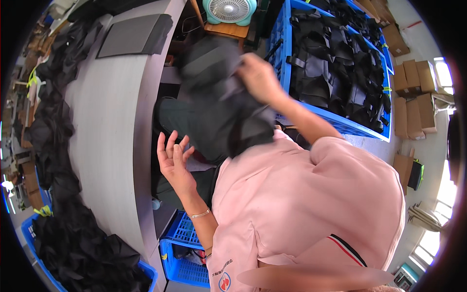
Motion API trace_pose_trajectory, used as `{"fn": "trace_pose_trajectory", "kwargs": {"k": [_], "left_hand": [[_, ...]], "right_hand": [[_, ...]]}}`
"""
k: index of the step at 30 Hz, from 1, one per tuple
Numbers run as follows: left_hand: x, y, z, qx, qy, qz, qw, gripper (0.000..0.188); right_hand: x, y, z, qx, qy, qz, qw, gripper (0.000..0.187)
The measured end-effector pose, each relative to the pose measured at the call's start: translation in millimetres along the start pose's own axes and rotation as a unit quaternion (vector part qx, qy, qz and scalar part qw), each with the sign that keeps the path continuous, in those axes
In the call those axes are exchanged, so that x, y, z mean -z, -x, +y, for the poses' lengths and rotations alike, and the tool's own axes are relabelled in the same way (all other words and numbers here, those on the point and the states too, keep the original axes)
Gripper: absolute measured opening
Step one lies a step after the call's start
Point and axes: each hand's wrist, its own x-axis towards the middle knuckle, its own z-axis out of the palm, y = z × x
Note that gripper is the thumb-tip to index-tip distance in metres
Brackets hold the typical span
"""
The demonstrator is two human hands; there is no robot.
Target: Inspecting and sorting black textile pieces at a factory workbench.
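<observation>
My right hand (260, 80) grips the edge of a black fabric piece (209, 65), raised over my lap and smeared by motion. More dark cloth (250, 126) hangs in folds below it, against my pink shirt; whether it belongs to the same piece I cannot tell. Nearer the table edge, my left hand (177, 165) is raised with the fingers apart and nothing in them. It is clear of the fabric, with a bracelet (199, 214) on the wrist.
On the left, a long grey table (107, 126) bears a flat dark panel (131, 35) and a heap of black fabric (53, 141). A blue crate (340, 124) of black pieces stands at upper right. Another blue basket (187, 272) sits below; a teal fan (229, 10) rests on a stool.
</observation>
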Motion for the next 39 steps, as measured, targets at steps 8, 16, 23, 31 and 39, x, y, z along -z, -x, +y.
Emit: {"fn": "trace_pose_trajectory", "kwargs": {"k": [8, 16, 23, 31, 39], "left_hand": [[44, -4, -45, 0.104, -0.019, 0.005, 0.994, 0.045], [34, -14, -51, 0.108, 0.026, -0.051, 0.993, 0.038], [95, -47, 18, -0.022, -0.017, 0.044, 0.999, 0.03], [198, -228, 101, -0.262, -0.423, 0.205, 0.843, 0.05], [268, -324, 118, -0.208, -0.477, 0.287, 0.804, 0.059]], "right_hand": [[302, 39, 189, -0.196, 0.387, 0.093, 0.896, 0.039], [241, 137, 358, -0.234, 0.514, -0.186, 0.804, 0.064], [185, 110, 367, -0.39, 0.259, -0.27, 0.841, 0.06], [159, 12, 210, -0.292, 0.604, -0.264, 0.693, 0.025], [-15, -36, 1, -0.053, 0.34, -0.29, 0.893, 0.029]]}}
